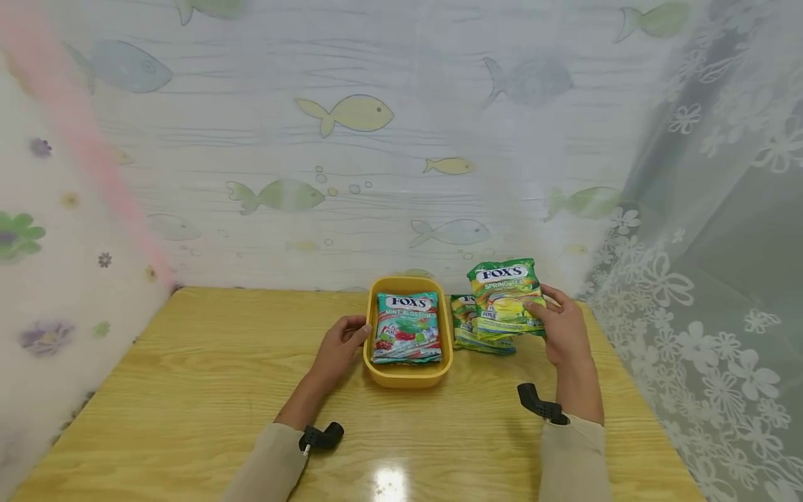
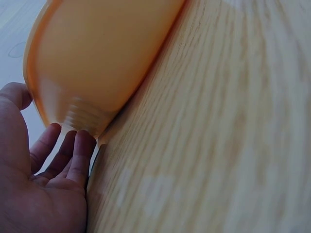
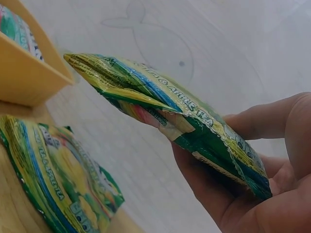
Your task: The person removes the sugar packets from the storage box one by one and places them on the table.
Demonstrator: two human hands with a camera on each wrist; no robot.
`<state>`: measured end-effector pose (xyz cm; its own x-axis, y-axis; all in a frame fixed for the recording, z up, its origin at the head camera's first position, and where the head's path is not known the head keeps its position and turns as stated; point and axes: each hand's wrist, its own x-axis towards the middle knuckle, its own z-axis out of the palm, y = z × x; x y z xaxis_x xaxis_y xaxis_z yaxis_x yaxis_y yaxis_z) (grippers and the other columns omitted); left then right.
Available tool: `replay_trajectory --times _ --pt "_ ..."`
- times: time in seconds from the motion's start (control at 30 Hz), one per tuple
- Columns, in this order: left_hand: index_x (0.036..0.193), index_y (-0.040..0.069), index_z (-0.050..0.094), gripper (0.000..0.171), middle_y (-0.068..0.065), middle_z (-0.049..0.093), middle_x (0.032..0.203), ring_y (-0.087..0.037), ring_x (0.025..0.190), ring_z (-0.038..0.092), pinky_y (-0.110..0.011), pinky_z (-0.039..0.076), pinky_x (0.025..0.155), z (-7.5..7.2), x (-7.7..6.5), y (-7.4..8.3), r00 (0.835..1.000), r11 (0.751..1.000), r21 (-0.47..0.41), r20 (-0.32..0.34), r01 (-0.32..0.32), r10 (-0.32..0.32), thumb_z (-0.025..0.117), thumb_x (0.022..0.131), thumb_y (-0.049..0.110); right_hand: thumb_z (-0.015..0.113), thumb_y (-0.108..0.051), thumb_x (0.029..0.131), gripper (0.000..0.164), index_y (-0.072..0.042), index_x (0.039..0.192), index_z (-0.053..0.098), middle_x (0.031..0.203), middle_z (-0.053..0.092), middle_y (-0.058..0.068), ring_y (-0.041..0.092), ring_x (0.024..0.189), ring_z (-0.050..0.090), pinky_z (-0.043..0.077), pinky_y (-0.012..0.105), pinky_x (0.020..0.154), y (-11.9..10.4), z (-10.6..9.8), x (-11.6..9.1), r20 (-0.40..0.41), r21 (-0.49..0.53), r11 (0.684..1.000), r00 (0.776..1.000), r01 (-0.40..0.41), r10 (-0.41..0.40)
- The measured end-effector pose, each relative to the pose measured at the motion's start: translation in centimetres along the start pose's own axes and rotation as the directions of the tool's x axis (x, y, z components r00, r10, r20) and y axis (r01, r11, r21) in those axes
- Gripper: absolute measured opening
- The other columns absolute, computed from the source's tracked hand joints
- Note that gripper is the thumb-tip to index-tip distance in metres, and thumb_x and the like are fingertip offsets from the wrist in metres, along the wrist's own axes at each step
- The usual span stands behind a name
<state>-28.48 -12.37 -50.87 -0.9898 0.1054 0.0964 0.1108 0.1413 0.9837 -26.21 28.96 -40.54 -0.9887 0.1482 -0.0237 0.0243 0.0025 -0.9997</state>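
A yellow plastic tub [image 1: 408, 381] stands on the table with a teal bag of Fox's Mint Blossom candy [image 1: 408, 328] lying inside. My left hand [image 1: 337, 347] is at the tub's left side, thumb at the rim and loosely bent fingertips against the outer wall, as the left wrist view shows. With the right hand [image 1: 563, 324] I grip a green and yellow bag of Fox's Spring Tea candy [image 1: 507, 300] by its right edge, thumb on the front. It is raised and tilted. A second Spring Tea bag [image 3: 63, 179] lies right of the tub, partly hidden behind it in the head view.
The wooden table [image 1: 219, 376] ends at a fish-printed curtain [image 1: 282, 153] close behind the tub. A flower-patterned sheer curtain [image 1: 702, 362] hangs along the right side. Black wrist mounts [image 1: 323, 438] sit on both sleeves.
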Motion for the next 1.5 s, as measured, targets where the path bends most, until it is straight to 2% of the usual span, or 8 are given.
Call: replay_trajectory --times 0.17,0.33,0.63,0.73,1.0,1.2,1.3,1.5 --pt "0.14 0.004 0.06 0.046 -0.015 0.063 0.138 -0.03 0.13 0.063 -0.043 0.053 0.108 0.4 0.4 -0.1 1.0 1.0 -0.017 -0.003 -0.017 0.016 0.066 0.108 0.036 0.059 -0.012 0.11 0.067 -0.006 0.168 0.026 0.101 0.067 -0.017 0.003 0.088 0.07 0.06 0.024 0.077 0.1 -0.9 0.2 -0.033 0.022 1.0 0.999 0.011 -0.011" --pt "0.14 0.002 0.06 0.045 -0.017 0.063 0.139 -0.031 0.131 0.063 -0.045 0.054 0.107 0.4 0.2 -0.1 1.0 1.0 -0.005 -0.006 0.001 -0.001 0.066 0.108 0.033 0.059 -0.011 0.11 0.067 -0.007 0.168 0.027 0.099 0.067 -0.016 0.003 0.085 0.07 0.06 0.024 0.074 0.4 -1.4 0.1 -0.071 0.051 0.998 0.997 -0.033 0.037" --pt "0.14 0.003 0.061 0.044 -0.015 0.064 0.137 -0.029 0.128 0.064 -0.038 0.056 0.102 0.1 0.1 -0.3 1.0 1.0 0.006 -0.014 -0.001 0.001 0.065 0.108 0.034 0.059 -0.013 0.11 0.066 -0.008 0.168 0.028 0.093 0.068 -0.014 0.003 0.079 0.07 0.059 0.021 0.069 1.6 -2.0 0.5 -0.138 0.1 0.994 0.988 -0.053 0.066" --pt "0.14 0.004 0.06 0.044 -0.015 0.064 0.137 -0.028 0.128 0.064 -0.037 0.056 0.102 0.1 0.1 -0.4 1.0 1.0 -0.006 -0.008 -0.001 0.001 0.065 0.108 0.034 0.06 -0.014 0.11 0.066 -0.01 0.168 0.03 0.098 0.067 -0.011 0.002 0.08 0.07 0.059 0.02 0.07 2.0 -2.3 0.6 -0.178 0.12 0.99 0.98 -0.07 0.091" --pt "0.14 0.003 0.061 0.045 -0.016 0.064 0.137 -0.03 0.127 0.064 -0.038 0.056 0.103 0.1 0.1 -0.3 1.0 1.0 -0.007 -0.013 -0.005 0.005 0.066 0.108 0.034 0.061 -0.017 0.11 0.064 -0.013 0.167 0.033 0.13 0.049 -0.001 0.0 0.09 0.067 0.058 0.018 0.077 2.5 -2.6 0.8 -0.218 0.193 0.975 0.964 -0.111 0.153" --pt "0.14 0.004 0.061 0.044 -0.014 0.064 0.136 -0.029 0.127 0.064 -0.041 0.055 0.105 -0.3 -0.2 -0.3 1.0 1.0 0.001 -0.012 0.013 -0.013 0.065 0.108 0.034 0.061 -0.019 0.109 0.064 -0.018 0.168 0.034 0.13 0.047 -0.005 0.002 0.096 0.065 0.057 0.018 0.077 2.9 -2.7 0.6 -0.227 0.271 0.951 0.95 -0.149 0.214" --pt "0.141 0.004 0.06 0.045 -0.014 0.064 0.137 -0.029 0.128 0.064 -0.043 0.055 0.106 -0.4 -0.3 -0.4 1.0 1.0 0.001 -0.004 0.011 -0.011 0.065 0.108 0.035 0.061 -0.018 0.109 0.063 -0.018 0.167 0.036 0.129 0.049 -0.002 0.001 0.094 0.066 0.057 0.018 0.076 3.2 -2.7 0.5 -0.244 0.286 0.947 0.945 -0.145 0.219" --pt "0.141 0.005 0.061 0.047 -0.014 0.064 0.138 -0.029 0.129 0.064 -0.043 0.054 0.108 0.1 0.0 -0.4 1.0 1.0 0.0 -0.012 0.002 -0.002 0.066 0.107 0.037 0.065 -0.019 0.107 0.063 -0.02 0.165 0.041 0.128 0.052 -0.004 0.002 0.092 0.066 0.057 0.018 0.072 3.4 -3.6 0.9 -0.279 0.329 0.934 0.93 -0.142 0.24"
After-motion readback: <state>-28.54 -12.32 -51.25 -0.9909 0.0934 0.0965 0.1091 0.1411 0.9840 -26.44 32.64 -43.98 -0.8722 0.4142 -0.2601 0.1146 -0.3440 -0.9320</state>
